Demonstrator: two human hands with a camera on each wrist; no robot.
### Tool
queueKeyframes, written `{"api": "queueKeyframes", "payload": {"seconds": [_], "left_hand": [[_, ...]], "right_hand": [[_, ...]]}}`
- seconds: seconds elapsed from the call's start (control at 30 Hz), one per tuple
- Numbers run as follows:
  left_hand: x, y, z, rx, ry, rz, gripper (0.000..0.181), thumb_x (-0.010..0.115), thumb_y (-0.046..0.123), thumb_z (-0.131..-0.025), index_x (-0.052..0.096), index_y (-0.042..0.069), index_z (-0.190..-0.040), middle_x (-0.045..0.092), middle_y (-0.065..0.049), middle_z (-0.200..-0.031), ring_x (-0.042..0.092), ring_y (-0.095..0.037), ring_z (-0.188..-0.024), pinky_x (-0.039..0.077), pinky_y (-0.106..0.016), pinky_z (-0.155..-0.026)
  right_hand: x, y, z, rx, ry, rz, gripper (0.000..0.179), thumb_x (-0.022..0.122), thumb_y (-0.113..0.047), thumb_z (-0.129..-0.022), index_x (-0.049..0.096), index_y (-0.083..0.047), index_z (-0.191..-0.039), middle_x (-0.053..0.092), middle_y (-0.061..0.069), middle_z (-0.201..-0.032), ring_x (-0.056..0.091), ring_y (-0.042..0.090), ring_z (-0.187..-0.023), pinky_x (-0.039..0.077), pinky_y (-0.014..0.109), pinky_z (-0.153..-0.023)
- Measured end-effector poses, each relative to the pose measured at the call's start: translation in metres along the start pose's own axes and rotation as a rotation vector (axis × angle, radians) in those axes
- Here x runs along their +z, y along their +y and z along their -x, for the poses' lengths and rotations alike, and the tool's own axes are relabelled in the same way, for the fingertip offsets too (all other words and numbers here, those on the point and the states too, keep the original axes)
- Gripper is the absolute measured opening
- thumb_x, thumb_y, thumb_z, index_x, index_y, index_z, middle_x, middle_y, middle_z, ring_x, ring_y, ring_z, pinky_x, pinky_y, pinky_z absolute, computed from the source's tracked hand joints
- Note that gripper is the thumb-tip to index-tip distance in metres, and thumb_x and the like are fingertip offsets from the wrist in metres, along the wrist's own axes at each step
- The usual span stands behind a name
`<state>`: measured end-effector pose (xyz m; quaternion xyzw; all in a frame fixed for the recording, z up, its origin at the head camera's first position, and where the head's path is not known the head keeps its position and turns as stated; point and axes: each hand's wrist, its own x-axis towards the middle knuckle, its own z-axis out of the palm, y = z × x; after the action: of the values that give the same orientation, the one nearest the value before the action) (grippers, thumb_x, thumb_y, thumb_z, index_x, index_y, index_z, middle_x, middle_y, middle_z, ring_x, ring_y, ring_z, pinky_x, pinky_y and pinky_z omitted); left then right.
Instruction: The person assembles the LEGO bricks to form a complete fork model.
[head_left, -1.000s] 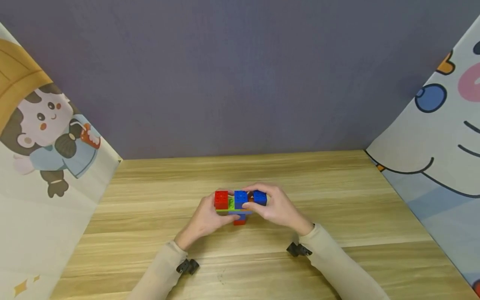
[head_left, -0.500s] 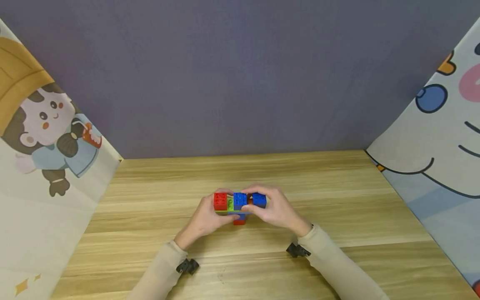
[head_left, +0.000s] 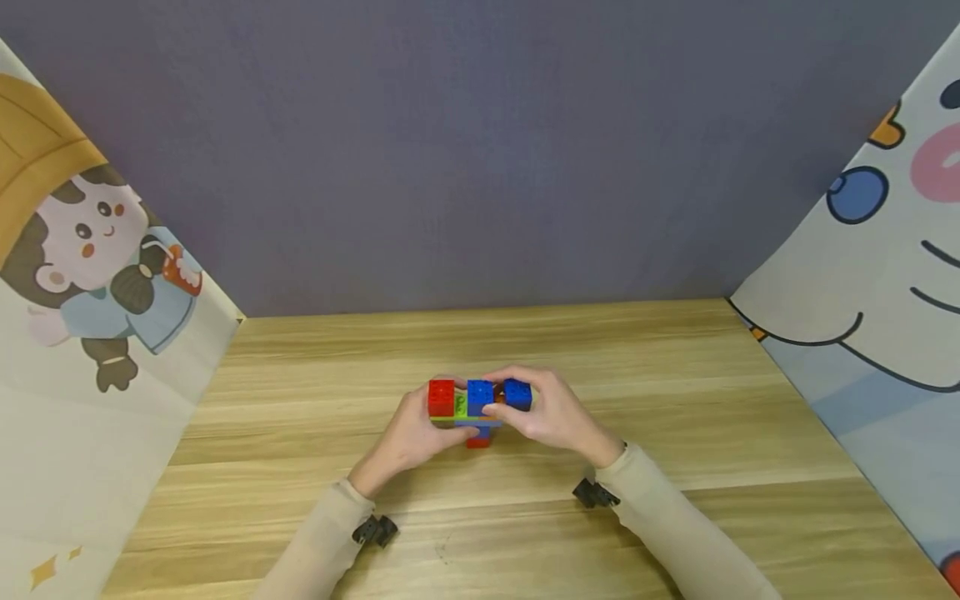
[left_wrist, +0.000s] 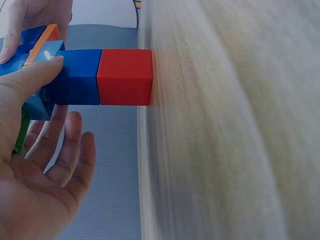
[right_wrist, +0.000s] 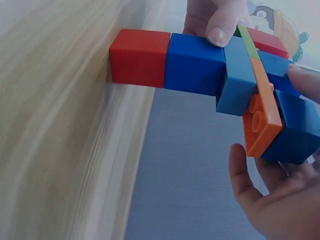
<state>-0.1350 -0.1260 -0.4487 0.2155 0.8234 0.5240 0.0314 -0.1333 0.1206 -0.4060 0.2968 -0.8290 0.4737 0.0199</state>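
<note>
A toy brick build stands upright on the wooden table, its stem a red brick [left_wrist: 125, 77] at the bottom, a blue brick [left_wrist: 77, 77] above it, then a light blue brick [right_wrist: 237, 75]. Across the top lie a green plate [head_left: 461, 406] and an orange plate [right_wrist: 266, 105]. These carry a red block [head_left: 442, 398] at the left, a blue block [head_left: 480, 397] in the middle and another blue block [head_left: 517, 395] at the right. My left hand [head_left: 415, 431] grips the build, thumb on the stem's upper part. With thumb and fingers my right hand [head_left: 551, 417] pinches the middle blue block.
The wooden table [head_left: 480, 525] extends around the build, with a grey panel [head_left: 480, 158] behind it. Printed cartoon panels stand at the left [head_left: 97, 400] and right [head_left: 810, 400]. Each wrist wears a small black camera mount, one left [head_left: 375, 531], one right [head_left: 596, 493].
</note>
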Motion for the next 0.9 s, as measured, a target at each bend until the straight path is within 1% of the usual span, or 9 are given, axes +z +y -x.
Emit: {"api": "queueKeyframes", "payload": {"seconds": [0.13, 0.2, 0.23, 0.3, 0.43, 0.5, 0.63, 0.73, 0.9], "left_hand": [[-0.002, 0.001, 0.001, -0.005, 0.002, 0.002, 0.061, 0.094, 0.019, -0.082, 0.065, 0.010, -0.134, 0.077, -0.006, -0.123, 0.075, -0.018, -0.106, 0.061, -0.030, -0.092], [-0.004, 0.003, 0.001, 0.003, 0.014, 0.012, 0.060, 0.093, 0.018, -0.083, 0.065, 0.011, -0.136, 0.077, -0.005, -0.124, 0.075, -0.017, -0.105, 0.062, -0.029, -0.091], [-0.005, 0.006, 0.001, 0.010, 0.027, 0.010, 0.060, 0.093, 0.018, -0.083, 0.065, 0.012, -0.136, 0.076, -0.004, -0.125, 0.074, -0.017, -0.108, 0.062, -0.029, -0.091], [-0.009, 0.011, 0.001, 0.049, 0.056, 0.004, 0.057, 0.092, 0.018, -0.085, 0.066, 0.014, -0.135, 0.076, -0.004, -0.125, 0.073, -0.019, -0.110, 0.061, -0.033, -0.093], [-0.017, 0.026, 0.001, 0.175, 0.112, -0.050, 0.046, 0.089, 0.019, -0.088, 0.070, 0.012, -0.129, 0.076, -0.002, -0.124, 0.071, -0.027, -0.115, 0.058, -0.043, -0.098], [-0.020, 0.033, 0.001, 0.247, 0.116, -0.100, 0.039, 0.088, 0.019, -0.089, 0.074, 0.013, -0.125, 0.077, 0.000, -0.122, 0.071, -0.027, -0.116, 0.058, -0.046, -0.101], [-0.023, 0.041, 0.001, 0.369, 0.108, -0.235, 0.028, 0.086, 0.019, -0.092, 0.079, 0.016, -0.119, 0.078, 0.001, -0.123, 0.072, -0.021, -0.117, 0.059, -0.046, -0.103], [-0.023, 0.045, 0.000, 0.410, 0.103, -0.297, 0.026, 0.085, 0.020, -0.093, 0.081, 0.016, -0.117, 0.079, 0.002, -0.124, 0.072, -0.020, -0.117, 0.060, -0.044, -0.103], [-0.023, 0.048, 0.000, 0.431, 0.104, -0.360, 0.026, 0.086, 0.023, -0.093, 0.082, 0.017, -0.118, 0.080, 0.002, -0.121, 0.075, -0.019, -0.112, 0.062, -0.041, -0.098]], "right_hand": [[0.000, -0.001, -0.003, -0.020, -0.010, 0.027, 0.036, 0.084, -0.021, -0.094, 0.076, -0.011, -0.127, 0.080, 0.011, -0.118, 0.071, 0.009, -0.084, 0.063, 0.026, -0.072], [-0.001, -0.002, -0.004, -0.025, -0.012, 0.035, 0.036, 0.085, -0.021, -0.094, 0.076, -0.012, -0.127, 0.080, 0.010, -0.118, 0.071, 0.009, -0.084, 0.062, 0.026, -0.072], [-0.001, -0.002, -0.004, -0.028, -0.012, 0.038, 0.036, 0.085, -0.021, -0.093, 0.076, -0.012, -0.127, 0.080, 0.010, -0.119, 0.071, 0.009, -0.084, 0.063, 0.026, -0.072], [0.000, -0.002, -0.004, -0.035, -0.010, 0.041, 0.037, 0.085, -0.021, -0.093, 0.076, -0.011, -0.128, 0.080, 0.009, -0.119, 0.072, 0.010, -0.085, 0.062, 0.026, -0.074], [0.000, -0.001, -0.003, -0.060, 0.001, 0.060, 0.037, 0.084, -0.020, -0.093, 0.076, -0.010, -0.128, 0.080, 0.008, -0.120, 0.075, 0.015, -0.090, 0.062, 0.026, -0.079], [0.001, -0.001, -0.003, -0.067, 0.005, 0.065, 0.037, 0.084, -0.020, -0.093, 0.075, -0.010, -0.128, 0.080, 0.008, -0.120, 0.076, 0.017, -0.090, 0.062, 0.026, -0.079], [0.001, 0.001, -0.004, -0.052, -0.002, 0.045, 0.038, 0.085, -0.021, -0.094, 0.075, -0.010, -0.129, 0.079, 0.008, -0.121, 0.076, 0.013, -0.091, 0.063, 0.026, -0.077], [0.001, 0.002, -0.004, -0.032, -0.012, 0.035, 0.039, 0.084, -0.022, -0.094, 0.075, -0.011, -0.130, 0.079, 0.008, -0.124, 0.076, 0.009, -0.093, 0.064, 0.026, -0.077], [0.000, 0.002, -0.003, -0.007, -0.018, 0.032, 0.039, 0.084, -0.022, -0.094, 0.074, -0.011, -0.130, 0.078, 0.009, -0.124, 0.074, 0.007, -0.086, 0.063, 0.026, -0.072]]}}
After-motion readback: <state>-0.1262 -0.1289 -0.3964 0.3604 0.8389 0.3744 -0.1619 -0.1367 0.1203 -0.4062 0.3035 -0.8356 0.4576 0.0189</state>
